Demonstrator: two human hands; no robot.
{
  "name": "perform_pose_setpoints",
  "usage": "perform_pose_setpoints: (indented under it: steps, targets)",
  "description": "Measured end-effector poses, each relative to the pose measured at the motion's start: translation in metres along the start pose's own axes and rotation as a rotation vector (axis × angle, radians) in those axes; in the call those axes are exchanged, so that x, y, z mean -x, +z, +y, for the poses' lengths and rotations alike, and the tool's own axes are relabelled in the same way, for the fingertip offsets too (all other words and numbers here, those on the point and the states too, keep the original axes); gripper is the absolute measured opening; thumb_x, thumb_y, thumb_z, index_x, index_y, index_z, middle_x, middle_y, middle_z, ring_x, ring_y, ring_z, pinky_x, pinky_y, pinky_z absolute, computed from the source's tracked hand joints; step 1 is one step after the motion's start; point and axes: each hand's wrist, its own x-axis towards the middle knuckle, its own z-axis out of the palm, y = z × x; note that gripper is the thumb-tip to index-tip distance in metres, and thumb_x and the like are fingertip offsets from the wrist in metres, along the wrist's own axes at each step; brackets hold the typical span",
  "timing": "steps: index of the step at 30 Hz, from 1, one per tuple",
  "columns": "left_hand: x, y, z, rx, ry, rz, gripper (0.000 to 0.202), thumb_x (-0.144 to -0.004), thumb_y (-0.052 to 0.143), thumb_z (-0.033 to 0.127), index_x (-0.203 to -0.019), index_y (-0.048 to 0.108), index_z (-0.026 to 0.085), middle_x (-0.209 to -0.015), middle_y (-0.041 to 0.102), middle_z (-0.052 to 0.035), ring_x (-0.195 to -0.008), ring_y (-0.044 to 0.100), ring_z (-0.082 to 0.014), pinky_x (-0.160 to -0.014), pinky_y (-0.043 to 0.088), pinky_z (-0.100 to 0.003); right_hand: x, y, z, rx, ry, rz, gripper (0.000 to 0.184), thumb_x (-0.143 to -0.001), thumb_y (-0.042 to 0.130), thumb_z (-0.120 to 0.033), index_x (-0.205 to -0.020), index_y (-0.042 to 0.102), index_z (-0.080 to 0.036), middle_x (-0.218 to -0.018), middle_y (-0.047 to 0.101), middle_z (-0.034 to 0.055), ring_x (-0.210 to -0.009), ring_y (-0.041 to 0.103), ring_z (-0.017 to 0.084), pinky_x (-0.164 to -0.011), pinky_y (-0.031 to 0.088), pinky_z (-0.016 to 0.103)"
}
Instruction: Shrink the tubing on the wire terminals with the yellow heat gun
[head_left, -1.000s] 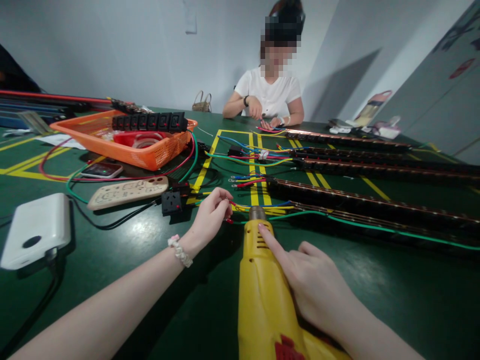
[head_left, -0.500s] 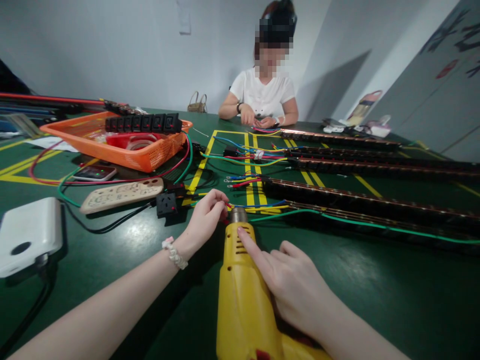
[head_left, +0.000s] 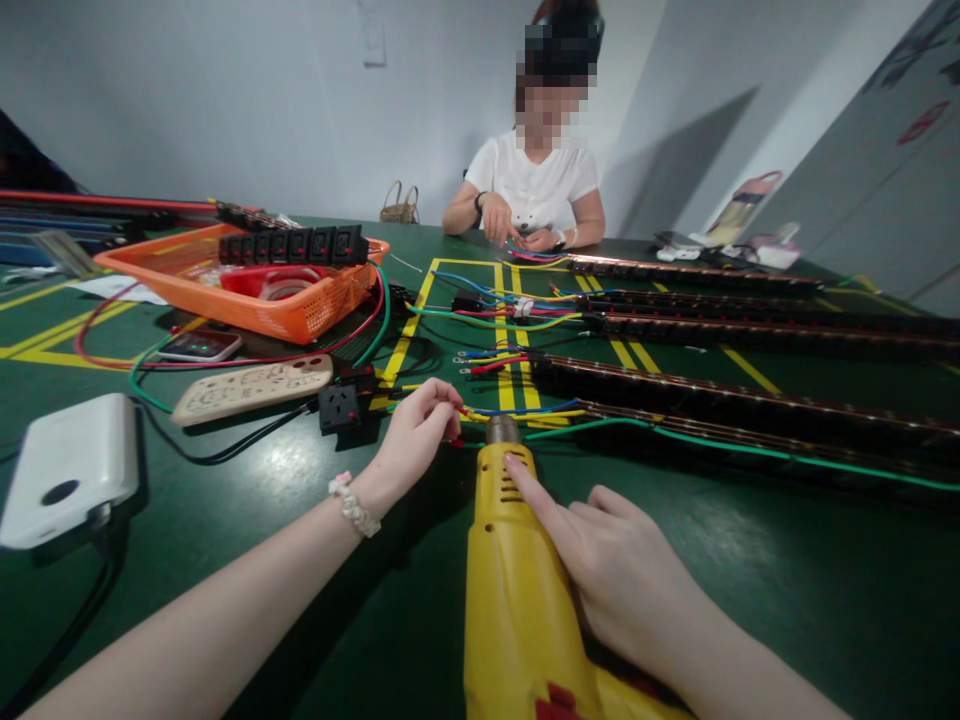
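My right hand [head_left: 615,575] grips a yellow heat gun [head_left: 510,590], index finger stretched along its top. The gun's metal nozzle [head_left: 501,430] points at the wire ends just ahead of it. My left hand [head_left: 416,435], a beaded bracelet on the wrist, pinches the end of a red wire [head_left: 463,411] right beside the nozzle. Yellow, blue and green wires [head_left: 540,412] run from there to a long black power strip [head_left: 750,410] lying on the green table [head_left: 750,580].
Several more long black strips [head_left: 750,325] lie to the right. An orange basket [head_left: 247,285], a beige socket strip [head_left: 251,385], a phone [head_left: 199,345] and a white power bank [head_left: 71,465] sit at left. A person in a white shirt [head_left: 536,190] works across the table.
The heat gun and my right hand drifted left, then back right by a little. My left hand has kept its pinch on the wire end at the nozzle.
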Motion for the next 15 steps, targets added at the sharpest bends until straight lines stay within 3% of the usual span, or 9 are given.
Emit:
perform_pose_setpoints:
  steps: [15]
  targets:
    - [0.001,-0.003,-0.001,-0.044,0.009,-0.031,0.01,-0.076,0.042,0.013,-0.078,0.05,0.017,-0.056,0.055,0.0041,-0.054,0.051,-0.009,-0.056,0.04,-0.02,0.037,0.003,0.031,0.016,0.1,0.066,0.084,-0.069,0.039,-0.002,-0.147,0.008,-0.008,-0.062,0.062,-0.0004,-0.05,0.048,0.017,-0.058,0.036,0.031]
